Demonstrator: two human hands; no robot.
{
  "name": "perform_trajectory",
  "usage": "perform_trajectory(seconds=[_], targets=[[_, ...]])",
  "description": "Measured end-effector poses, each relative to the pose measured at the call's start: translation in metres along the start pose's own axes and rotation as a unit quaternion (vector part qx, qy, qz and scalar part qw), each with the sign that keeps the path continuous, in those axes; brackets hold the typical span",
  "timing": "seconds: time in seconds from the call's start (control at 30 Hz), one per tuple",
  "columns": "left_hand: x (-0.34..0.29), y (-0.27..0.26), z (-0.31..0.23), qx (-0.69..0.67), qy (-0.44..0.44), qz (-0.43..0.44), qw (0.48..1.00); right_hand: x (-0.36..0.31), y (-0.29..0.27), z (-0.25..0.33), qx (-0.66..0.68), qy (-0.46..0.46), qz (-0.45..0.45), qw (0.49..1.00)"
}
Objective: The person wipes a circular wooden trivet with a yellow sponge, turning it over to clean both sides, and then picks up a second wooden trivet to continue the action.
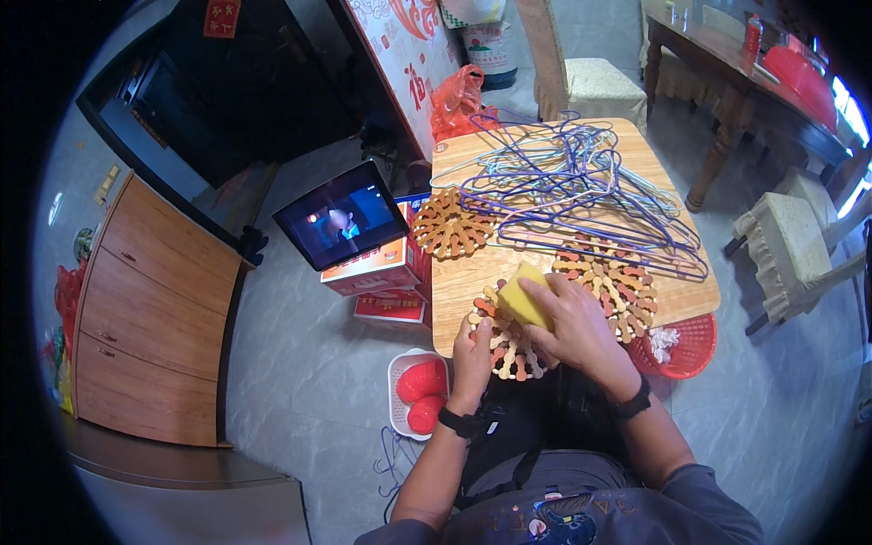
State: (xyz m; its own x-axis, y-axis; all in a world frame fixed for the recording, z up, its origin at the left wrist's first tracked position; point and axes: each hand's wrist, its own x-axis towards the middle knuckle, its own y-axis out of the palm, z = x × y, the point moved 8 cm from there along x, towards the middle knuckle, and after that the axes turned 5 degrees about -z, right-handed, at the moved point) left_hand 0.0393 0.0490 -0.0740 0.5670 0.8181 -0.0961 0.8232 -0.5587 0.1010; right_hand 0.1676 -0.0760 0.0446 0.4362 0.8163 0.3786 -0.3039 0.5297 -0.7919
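My left hand (471, 359) grips the near-left edge of a round wooden trivet (516, 352) made of small bone-shaped pieces, at the front edge of a small wooden table (461, 300). In my right hand (579, 329) is a yellow sponge (525, 296), pressed to the trivet's upper part and hiding some of it. Another trivet (627, 295) lies just right of my right hand, and a third, browner trivet (452, 227) rests at the table's left edge. Behind them spreads a tangled heap of blue, purple and pale hangers (581, 186).
A tablet (341, 216) stands on stacked cartons (372, 265) left of the table. On the floor sit a white basket (396, 400) with red items and a red basket (695, 350) with white cloth. Chairs (790, 241) and a dark table (727, 68) stand at the right.
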Motion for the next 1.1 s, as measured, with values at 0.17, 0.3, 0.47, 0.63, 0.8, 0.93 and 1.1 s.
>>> perform_trajectory(seconds=[0.17,0.3,0.47,0.63,0.8,0.93,1.1], targets=[[-0.001,-0.001,0.001,0.018,-0.003,-0.002,1.0,-0.001,0.026,-0.004,-0.042,0.03,0.051,0.997],[-0.001,0.0,-0.002,0.031,0.02,-0.006,0.999,-0.017,0.019,0.005,-0.055,0.003,0.037,0.998],[0.001,-0.002,0.001,0.057,0.022,-0.013,0.998,-0.041,0.007,0.015,-0.064,-0.017,0.035,0.997],[0.003,-0.003,0.002,0.057,0.043,-0.009,0.997,-0.05,-0.001,0.024,-0.072,-0.023,0.088,0.993],[0.004,-0.004,0.006,0.044,0.041,-0.008,0.998,-0.034,-0.011,0.008,0.015,-0.023,0.038,0.999],[-0.003,0.001,-0.004,0.014,-0.008,-0.008,1.0,-0.005,-0.005,0.0,-0.005,0.008,-0.008,1.0],[0.0,-0.001,0.003,0.021,0.014,-0.008,1.0,-0.013,0.023,0.003,-0.02,-0.002,0.045,0.999]])
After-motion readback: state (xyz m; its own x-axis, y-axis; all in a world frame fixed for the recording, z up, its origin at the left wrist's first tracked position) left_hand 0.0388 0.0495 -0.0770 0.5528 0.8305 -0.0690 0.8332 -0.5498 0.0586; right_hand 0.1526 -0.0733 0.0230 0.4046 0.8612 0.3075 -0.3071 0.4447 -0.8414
